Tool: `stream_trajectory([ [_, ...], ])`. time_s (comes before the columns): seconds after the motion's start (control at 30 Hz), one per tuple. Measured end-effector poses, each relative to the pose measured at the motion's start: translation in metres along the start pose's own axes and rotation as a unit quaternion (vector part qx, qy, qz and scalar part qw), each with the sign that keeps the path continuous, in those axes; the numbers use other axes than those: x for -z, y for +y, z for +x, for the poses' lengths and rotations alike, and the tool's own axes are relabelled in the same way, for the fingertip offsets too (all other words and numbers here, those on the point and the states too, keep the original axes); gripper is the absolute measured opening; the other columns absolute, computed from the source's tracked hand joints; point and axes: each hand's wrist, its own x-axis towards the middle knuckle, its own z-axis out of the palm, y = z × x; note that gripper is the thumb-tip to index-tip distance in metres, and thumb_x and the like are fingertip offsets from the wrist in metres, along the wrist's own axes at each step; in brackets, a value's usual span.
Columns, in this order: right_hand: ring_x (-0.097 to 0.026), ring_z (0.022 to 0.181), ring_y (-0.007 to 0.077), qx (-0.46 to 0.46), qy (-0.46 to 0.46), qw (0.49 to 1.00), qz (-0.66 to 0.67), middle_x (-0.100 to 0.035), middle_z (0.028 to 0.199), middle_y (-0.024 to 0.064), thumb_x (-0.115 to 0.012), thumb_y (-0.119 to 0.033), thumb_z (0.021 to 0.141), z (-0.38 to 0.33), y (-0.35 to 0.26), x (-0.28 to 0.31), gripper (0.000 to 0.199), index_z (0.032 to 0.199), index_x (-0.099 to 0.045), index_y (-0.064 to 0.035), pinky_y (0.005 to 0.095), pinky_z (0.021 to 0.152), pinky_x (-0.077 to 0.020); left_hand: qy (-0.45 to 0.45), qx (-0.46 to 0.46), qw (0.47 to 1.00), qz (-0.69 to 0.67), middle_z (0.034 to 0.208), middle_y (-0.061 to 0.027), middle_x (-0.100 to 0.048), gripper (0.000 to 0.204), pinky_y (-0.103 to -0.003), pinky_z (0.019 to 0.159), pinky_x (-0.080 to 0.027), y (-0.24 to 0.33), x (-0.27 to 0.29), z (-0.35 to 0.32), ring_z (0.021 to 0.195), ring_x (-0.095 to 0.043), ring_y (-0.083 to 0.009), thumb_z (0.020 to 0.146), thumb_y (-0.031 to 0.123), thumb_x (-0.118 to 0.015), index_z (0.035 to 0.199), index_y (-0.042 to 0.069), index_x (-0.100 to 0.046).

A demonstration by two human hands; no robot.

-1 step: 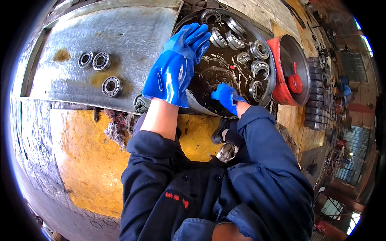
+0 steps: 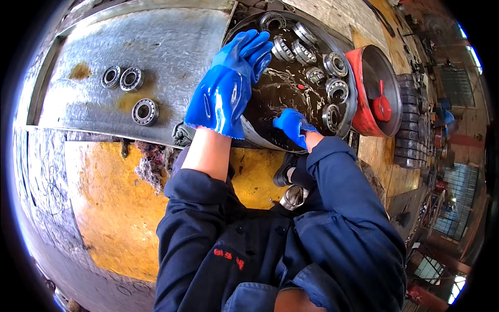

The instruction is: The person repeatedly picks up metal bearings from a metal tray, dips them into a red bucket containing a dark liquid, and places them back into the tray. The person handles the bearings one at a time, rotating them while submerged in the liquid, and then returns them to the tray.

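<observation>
My left hand [image 2: 228, 78], in a long blue rubber glove, is held over the left rim of a round metal tub [image 2: 349, 93] of dark liquid. Its fingers are stretched out close together, and nothing shows in them. Low over the near side of the tub, my right hand [image 2: 293, 126] wears a blue glove too. Its fingers look curled, with the tips hidden at the liquid, so what they may hold cannot be seen. Several roller bearings lie along the far and right sides of the tub, among them a bearing [image 2: 335, 65] and another bearing [image 2: 330, 118].
Three bearings, one of them a bearing [image 2: 145, 112] nearest me, lie on a metal tray [image 2: 171, 47] at left. A red basin [image 2: 358, 112] holding a red scoop-like object [image 2: 382, 107] adjoins the tub. Grey rags [image 2: 150, 174] hang by a yellow board [image 2: 114, 208].
Ripples and streaks on the dark liquid have shifted slightly around the small red floating bit. Both hands stay practically where they were.
</observation>
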Motion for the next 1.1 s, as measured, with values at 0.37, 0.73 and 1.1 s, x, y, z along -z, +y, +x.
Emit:
stream_trajectory([
  [0.37, -0.067, 0.088, 0.0433, 0.025, -0.028, 0.998, -0.043, -0.069, 0.093, 0.0252, -0.066, -0.032, 0.079, 0.005, 0.002, -0.003, 0.037, 0.094, -0.072, 0.0011, 0.0489, 0.076, -0.0537, 0.002, -0.012, 1.000, 0.000, 0.132, -0.0188, -0.062, 0.039, -0.041, 0.097, -0.055, 0.003, 0.005, 0.002, 0.120, -0.062, -0.0331, 0.105, 0.030, -0.045, 0.133, 0.003, -0.052],
  [0.73, -0.069, 0.096, 0.0397, 0.093, -0.051, 0.973, -0.203, -0.070, 0.101, 0.0237, -0.072, -0.025, 0.075, 0.000, -0.005, 0.002, 0.030, 0.096, -0.074, -0.0040, 0.0463, 0.081, -0.0551, 0.017, 0.004, 1.000, -0.007, 0.133, -0.0191, -0.061, 0.039, -0.041, 0.099, -0.054, 0.004, -0.006, 0.001, 0.121, -0.061, -0.0334, 0.105, 0.029, -0.045, 0.132, 0.003, -0.052],
  [1.1, -0.070, 0.093, 0.0378, 0.071, -0.104, 0.950, -0.285, -0.072, 0.097, 0.0203, -0.069, -0.020, 0.076, 0.003, -0.014, 0.003, 0.023, 0.092, -0.074, -0.0046, 0.0502, 0.079, -0.0546, 0.023, 0.002, 1.000, -0.003, 0.134, -0.0185, -0.061, 0.038, -0.041, 0.099, -0.054, 0.007, -0.008, -0.003, 0.121, -0.061, -0.0335, 0.105, 0.030, -0.045, 0.131, 0.003, -0.053],
])
